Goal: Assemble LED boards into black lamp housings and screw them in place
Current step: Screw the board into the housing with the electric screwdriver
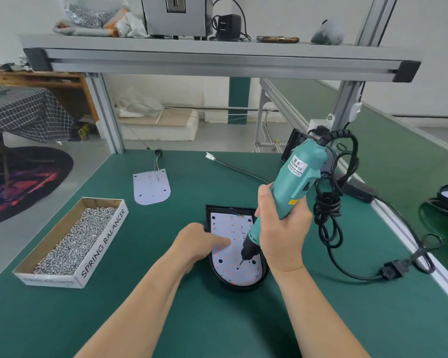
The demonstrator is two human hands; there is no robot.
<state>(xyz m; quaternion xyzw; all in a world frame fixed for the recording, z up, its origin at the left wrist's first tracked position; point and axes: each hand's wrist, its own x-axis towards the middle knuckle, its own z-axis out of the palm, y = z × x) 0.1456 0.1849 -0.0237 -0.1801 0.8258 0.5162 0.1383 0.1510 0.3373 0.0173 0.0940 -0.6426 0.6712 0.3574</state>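
LED board [229,227]: white, round-ended, red-dotted, in one black housing [239,287] | boards: two, one loose board [151,187] | left grip [199,241] spread, pressing LED board | right grip [282,228] wrapped round one screwdriver [298,182]

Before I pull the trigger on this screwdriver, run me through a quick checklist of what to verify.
1. LED board seated inside the black housing: ok.
2. Board held down: ok, the left hand rests a finger on its left side, apart from the bit.
3. Firm grip on the screwdriver: ok, the right hand wraps round its body.
4. Bit pointing down at the board: ok, though the tool leans to the right.
5. Bit loaded and centred on a hole: cannot tell, too small to see.
6. Cord away from the work: ok, it hangs coiled to the right of the housing.
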